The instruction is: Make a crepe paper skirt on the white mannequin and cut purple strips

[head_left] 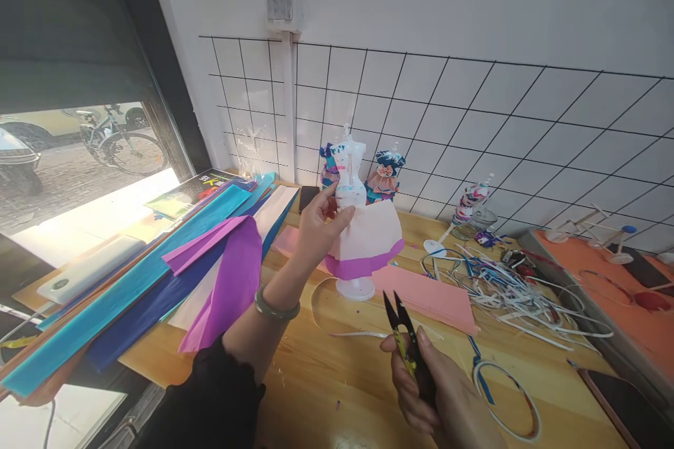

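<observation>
A small white dress-form mannequin (352,165) stands upright on a round base on the table. Around its lower half is a pale pink paper skirt (368,228) with a purple hem. My left hand (321,224) pinches the skirt's top edge at the mannequin's waist, thumb in front; the other fingertips are partly hidden behind. Lower right, my right hand (432,379) grips black and yellow thread snips (405,337), blades apart and pointing up toward the skirt without touching it. A pink paper strip (424,295) lies behind the snips.
Blue, purple and other crepe paper strips (152,273) lie on the left. Dressed mini mannequins (384,179) stand against the wall grid. A tangle of white and blue strips (505,295), a tape ring (508,400) and a phone (624,403) are on the right.
</observation>
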A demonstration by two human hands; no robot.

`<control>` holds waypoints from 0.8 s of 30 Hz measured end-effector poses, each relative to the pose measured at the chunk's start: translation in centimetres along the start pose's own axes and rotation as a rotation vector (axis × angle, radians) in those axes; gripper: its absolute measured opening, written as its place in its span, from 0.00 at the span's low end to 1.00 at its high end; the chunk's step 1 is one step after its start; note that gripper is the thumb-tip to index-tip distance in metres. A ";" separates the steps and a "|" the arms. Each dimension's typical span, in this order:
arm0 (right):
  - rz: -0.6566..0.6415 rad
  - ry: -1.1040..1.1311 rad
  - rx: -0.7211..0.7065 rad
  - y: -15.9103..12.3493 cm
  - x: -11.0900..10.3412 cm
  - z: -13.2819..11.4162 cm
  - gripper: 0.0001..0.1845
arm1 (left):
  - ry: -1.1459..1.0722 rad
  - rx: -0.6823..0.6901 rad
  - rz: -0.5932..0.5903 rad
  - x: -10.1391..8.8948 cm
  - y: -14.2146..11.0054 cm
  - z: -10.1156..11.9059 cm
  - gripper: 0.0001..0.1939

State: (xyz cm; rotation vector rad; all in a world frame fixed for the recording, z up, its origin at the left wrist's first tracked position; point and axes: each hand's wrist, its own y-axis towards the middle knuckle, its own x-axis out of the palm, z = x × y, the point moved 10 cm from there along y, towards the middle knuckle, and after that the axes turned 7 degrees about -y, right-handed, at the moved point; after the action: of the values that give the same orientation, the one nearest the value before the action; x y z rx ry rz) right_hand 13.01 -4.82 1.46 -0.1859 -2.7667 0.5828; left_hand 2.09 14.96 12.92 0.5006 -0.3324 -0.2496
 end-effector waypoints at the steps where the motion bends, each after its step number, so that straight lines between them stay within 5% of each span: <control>1: -0.017 0.037 -0.007 -0.2 0.3 -0.3 0.25 | 0.002 -0.004 -0.010 0.1 0.0 -0.1 0.29; 8: -0.108 0.053 -0.051 -0.2 2.6 -1.8 0.24 | -0.046 -0.046 -0.110 1.9 -0.6 -0.4 0.30; 24: -0.160 0.097 -0.090 0.4 3.5 -2.3 0.22 | 0.014 -0.020 -0.144 2.8 -1.1 -0.2 0.30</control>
State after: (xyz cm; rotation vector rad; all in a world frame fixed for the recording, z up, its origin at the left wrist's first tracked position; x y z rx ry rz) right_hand 10.49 -2.92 4.24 -0.0115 -2.6837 0.3983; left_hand 4.60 13.21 12.90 0.5069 -0.2800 -0.3885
